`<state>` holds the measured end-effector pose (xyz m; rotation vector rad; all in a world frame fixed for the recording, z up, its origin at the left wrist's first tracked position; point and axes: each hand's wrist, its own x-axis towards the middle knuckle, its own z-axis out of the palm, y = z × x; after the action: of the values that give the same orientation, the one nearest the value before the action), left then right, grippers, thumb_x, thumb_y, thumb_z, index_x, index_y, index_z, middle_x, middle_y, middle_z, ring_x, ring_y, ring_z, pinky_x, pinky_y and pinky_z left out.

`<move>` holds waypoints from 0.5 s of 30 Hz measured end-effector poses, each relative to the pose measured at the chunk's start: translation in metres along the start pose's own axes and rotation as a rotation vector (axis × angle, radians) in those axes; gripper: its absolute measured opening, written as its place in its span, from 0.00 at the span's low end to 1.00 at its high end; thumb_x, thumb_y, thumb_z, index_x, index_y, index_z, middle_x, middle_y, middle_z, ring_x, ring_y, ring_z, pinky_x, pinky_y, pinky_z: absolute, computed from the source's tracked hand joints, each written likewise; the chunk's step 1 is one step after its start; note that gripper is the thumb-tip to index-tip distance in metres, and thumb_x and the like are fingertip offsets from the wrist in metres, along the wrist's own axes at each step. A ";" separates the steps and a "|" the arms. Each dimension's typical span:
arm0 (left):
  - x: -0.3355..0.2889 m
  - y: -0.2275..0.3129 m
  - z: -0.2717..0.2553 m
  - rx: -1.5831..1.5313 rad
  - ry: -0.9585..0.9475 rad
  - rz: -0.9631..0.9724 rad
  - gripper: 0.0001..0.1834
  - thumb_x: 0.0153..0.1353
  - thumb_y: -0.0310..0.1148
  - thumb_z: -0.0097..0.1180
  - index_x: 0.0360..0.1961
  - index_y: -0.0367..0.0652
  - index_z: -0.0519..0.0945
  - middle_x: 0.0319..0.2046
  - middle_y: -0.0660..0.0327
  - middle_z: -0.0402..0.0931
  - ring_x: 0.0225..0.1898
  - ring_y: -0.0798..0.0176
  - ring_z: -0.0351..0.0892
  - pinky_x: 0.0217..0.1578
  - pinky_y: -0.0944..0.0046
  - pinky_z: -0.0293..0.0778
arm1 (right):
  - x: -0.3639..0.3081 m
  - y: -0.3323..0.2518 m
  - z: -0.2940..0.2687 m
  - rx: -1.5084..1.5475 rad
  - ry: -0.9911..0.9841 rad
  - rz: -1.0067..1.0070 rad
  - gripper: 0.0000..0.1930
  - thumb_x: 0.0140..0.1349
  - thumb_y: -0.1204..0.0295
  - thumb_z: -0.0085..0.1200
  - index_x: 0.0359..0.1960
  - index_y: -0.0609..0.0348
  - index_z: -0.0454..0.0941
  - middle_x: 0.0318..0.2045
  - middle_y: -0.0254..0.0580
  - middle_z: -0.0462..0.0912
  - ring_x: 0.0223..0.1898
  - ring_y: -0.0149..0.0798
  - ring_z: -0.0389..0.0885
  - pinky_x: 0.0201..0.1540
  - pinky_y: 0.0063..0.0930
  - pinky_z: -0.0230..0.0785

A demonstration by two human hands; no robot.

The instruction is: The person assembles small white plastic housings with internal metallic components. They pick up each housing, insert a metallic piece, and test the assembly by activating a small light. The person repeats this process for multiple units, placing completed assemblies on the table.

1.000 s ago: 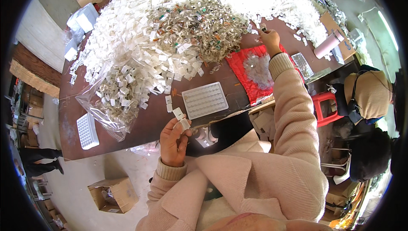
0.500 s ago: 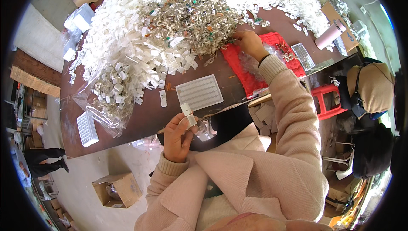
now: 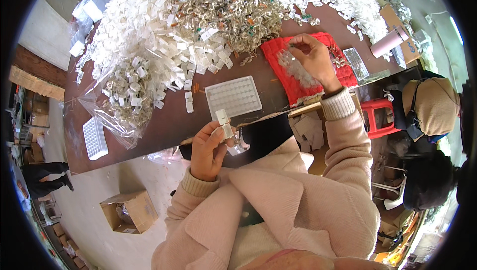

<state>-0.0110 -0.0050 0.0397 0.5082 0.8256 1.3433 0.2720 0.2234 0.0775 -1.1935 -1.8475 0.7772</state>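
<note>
My left hand pinches a small folded white card by its lower half, in front of the table edge. Over a red cloth my right hand is closed, thumb and fingertips together; whatever they hold is too small to make out. Just below those fingertips lies a heap of small clear plastic pieces on the cloth. Between the hands, on the table, rests a white tray with rows of shallow hollows. A large pile of shiny metal trinkets stands beyond the cloth.
White cards heap across the table, some in a clear bag. Another white tray is at the left corner. A pink tumbler lies at the right, near a red stool. An open carton sits on the floor.
My right hand has come back from the edge of the trinket pile to above the clear pieces on the red cloth. The left hand still holds the folded card.
</note>
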 end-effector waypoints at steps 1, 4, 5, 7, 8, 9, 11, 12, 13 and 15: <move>0.000 -0.001 0.000 0.063 -0.008 0.026 0.15 0.70 0.32 0.55 0.54 0.34 0.77 0.40 0.56 0.83 0.33 0.73 0.77 0.17 0.80 0.59 | -0.010 -0.007 0.001 -0.101 -0.017 -0.055 0.11 0.58 0.74 0.64 0.43 0.58 0.83 0.36 0.43 0.85 0.32 0.40 0.85 0.39 0.34 0.78; 0.000 -0.004 0.001 -0.026 -0.012 -0.015 0.15 0.70 0.32 0.56 0.54 0.34 0.78 0.41 0.56 0.83 0.32 0.74 0.78 0.17 0.81 0.59 | -0.034 -0.016 0.022 -0.489 -0.163 -0.371 0.10 0.56 0.76 0.62 0.40 0.58 0.82 0.36 0.46 0.83 0.34 0.49 0.84 0.38 0.41 0.77; 0.000 -0.005 0.002 0.019 -0.010 -0.016 0.16 0.71 0.33 0.56 0.53 0.34 0.78 0.41 0.55 0.84 0.31 0.74 0.79 0.16 0.82 0.58 | -0.042 -0.015 0.034 -0.487 -0.224 -0.362 0.08 0.56 0.78 0.58 0.39 0.59 0.81 0.36 0.49 0.81 0.39 0.56 0.82 0.40 0.46 0.76; -0.002 -0.007 0.003 0.010 -0.006 -0.024 0.16 0.71 0.33 0.56 0.53 0.34 0.78 0.41 0.54 0.84 0.31 0.74 0.80 0.16 0.82 0.58 | -0.046 -0.009 0.056 -0.428 -0.224 -0.370 0.09 0.57 0.79 0.57 0.40 0.60 0.80 0.38 0.50 0.81 0.41 0.55 0.82 0.42 0.46 0.75; -0.003 -0.007 0.004 0.015 -0.005 -0.022 0.16 0.71 0.33 0.57 0.53 0.33 0.78 0.42 0.54 0.84 0.31 0.74 0.80 0.15 0.82 0.58 | -0.048 -0.005 0.065 -0.396 -0.226 -0.371 0.10 0.57 0.79 0.56 0.41 0.60 0.80 0.39 0.50 0.81 0.42 0.55 0.82 0.43 0.46 0.75; -0.004 -0.006 0.004 -0.035 -0.009 -0.032 0.15 0.71 0.33 0.57 0.53 0.33 0.78 0.41 0.53 0.84 0.31 0.74 0.80 0.15 0.82 0.58 | -0.051 -0.001 0.070 -0.353 -0.194 -0.334 0.10 0.57 0.80 0.56 0.42 0.60 0.80 0.40 0.51 0.82 0.43 0.56 0.81 0.45 0.45 0.75; -0.006 -0.004 0.004 -0.076 0.036 -0.062 0.15 0.71 0.33 0.56 0.53 0.33 0.78 0.41 0.53 0.84 0.30 0.74 0.80 0.15 0.82 0.58 | -0.055 0.006 0.078 -0.273 -0.124 -0.227 0.11 0.57 0.80 0.57 0.43 0.61 0.79 0.40 0.50 0.82 0.43 0.56 0.81 0.46 0.46 0.74; -0.006 -0.004 0.005 -0.112 0.049 -0.066 0.15 0.71 0.33 0.56 0.53 0.33 0.78 0.41 0.53 0.84 0.29 0.74 0.80 0.14 0.82 0.58 | -0.056 0.008 0.080 -0.235 -0.088 -0.148 0.11 0.57 0.80 0.57 0.43 0.61 0.79 0.40 0.50 0.82 0.43 0.55 0.81 0.46 0.46 0.73; -0.006 -0.003 0.005 -0.081 0.047 -0.061 0.15 0.71 0.33 0.56 0.53 0.33 0.78 0.41 0.53 0.84 0.29 0.75 0.79 0.14 0.82 0.58 | -0.058 0.010 0.080 -0.292 -0.045 -0.239 0.11 0.57 0.79 0.58 0.43 0.60 0.80 0.40 0.49 0.82 0.43 0.54 0.81 0.47 0.46 0.72; -0.005 -0.003 0.005 -0.037 0.032 -0.038 0.15 0.71 0.33 0.56 0.52 0.33 0.78 0.41 0.53 0.84 0.28 0.75 0.79 0.14 0.81 0.58 | -0.062 0.012 0.080 -0.409 0.045 -0.371 0.10 0.57 0.78 0.60 0.42 0.59 0.80 0.39 0.46 0.82 0.43 0.52 0.81 0.48 0.45 0.70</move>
<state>-0.0051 -0.0100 0.0420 0.4413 0.8317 1.3325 0.2242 0.1649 0.0098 -1.0467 -2.1686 0.1678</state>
